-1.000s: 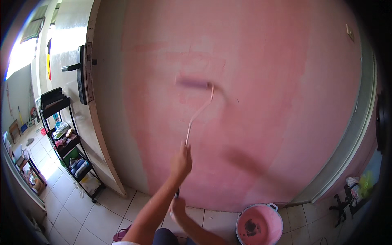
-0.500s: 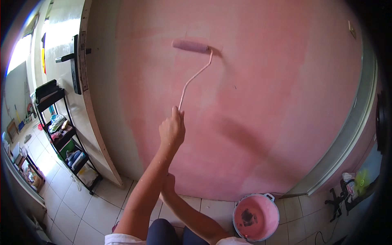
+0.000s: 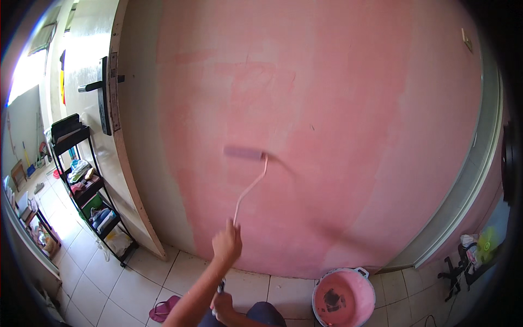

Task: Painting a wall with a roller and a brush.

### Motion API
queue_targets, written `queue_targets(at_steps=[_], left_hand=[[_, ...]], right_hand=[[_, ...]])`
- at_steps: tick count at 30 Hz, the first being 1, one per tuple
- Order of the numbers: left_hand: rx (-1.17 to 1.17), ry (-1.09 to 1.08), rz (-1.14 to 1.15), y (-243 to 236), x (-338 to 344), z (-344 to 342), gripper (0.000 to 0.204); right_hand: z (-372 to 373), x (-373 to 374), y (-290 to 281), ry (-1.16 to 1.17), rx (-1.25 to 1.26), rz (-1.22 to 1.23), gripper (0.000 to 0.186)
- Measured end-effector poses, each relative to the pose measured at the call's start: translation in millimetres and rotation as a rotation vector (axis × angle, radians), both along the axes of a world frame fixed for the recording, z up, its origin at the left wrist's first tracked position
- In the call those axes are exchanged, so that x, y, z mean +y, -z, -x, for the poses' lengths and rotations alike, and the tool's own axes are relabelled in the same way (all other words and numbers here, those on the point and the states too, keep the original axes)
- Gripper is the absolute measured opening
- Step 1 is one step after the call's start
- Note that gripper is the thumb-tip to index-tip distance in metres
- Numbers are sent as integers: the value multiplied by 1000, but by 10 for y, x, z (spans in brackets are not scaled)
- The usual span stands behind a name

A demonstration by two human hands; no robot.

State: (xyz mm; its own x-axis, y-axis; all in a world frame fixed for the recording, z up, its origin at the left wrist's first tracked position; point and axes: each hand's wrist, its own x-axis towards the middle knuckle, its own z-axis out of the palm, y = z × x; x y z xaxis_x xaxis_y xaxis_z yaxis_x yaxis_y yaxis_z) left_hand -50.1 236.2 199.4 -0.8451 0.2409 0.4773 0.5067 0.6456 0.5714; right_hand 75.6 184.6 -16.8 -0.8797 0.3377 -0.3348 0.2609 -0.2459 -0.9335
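Observation:
A long-handled paint roller [image 3: 250, 192] lies with its purple-pink sleeve against the wall [image 3: 327, 163], which carries patchy pink paint over a paler coat. My left hand [image 3: 226, 243] wraps around the upper part of the handle, just below the bent metal rod. Lower down, close to my knees, my right hand [image 3: 222, 306] is closed around the bottom end of the handle, partly behind my left forearm. On the floor to the right stands a round bucket [image 3: 357, 300], its inside coated pink with a dark patch at the bottom.
An open door [image 3: 143, 185] with a black handle stands at left, a black shelf cart [image 3: 90, 188] beside it. A maroon flip-flop [image 3: 163, 309] lies on the tiles near my left arm. At right are a door frame [image 3: 463, 201] and a green fan [image 3: 486, 245].
The roller has come down the wall from high up to about mid-height and slightly left. Both hands moved lower with it, still gripping the handle. The view has shifted a little.

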Motion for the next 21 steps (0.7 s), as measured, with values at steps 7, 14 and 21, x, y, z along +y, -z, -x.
queue_targets(at_steps=[7,14,21], left_hand=[[94,152,-193,-1314,114,109,25],[46,54,-82,-523,246,183,36],[256,83,-109,-1610,239,576,25]], right_hand=[[55,400,-1358,-89,398,16,40],[-445,29,-789,43,114,507,14],[249,-58,-1933,-55,420,261,34]])
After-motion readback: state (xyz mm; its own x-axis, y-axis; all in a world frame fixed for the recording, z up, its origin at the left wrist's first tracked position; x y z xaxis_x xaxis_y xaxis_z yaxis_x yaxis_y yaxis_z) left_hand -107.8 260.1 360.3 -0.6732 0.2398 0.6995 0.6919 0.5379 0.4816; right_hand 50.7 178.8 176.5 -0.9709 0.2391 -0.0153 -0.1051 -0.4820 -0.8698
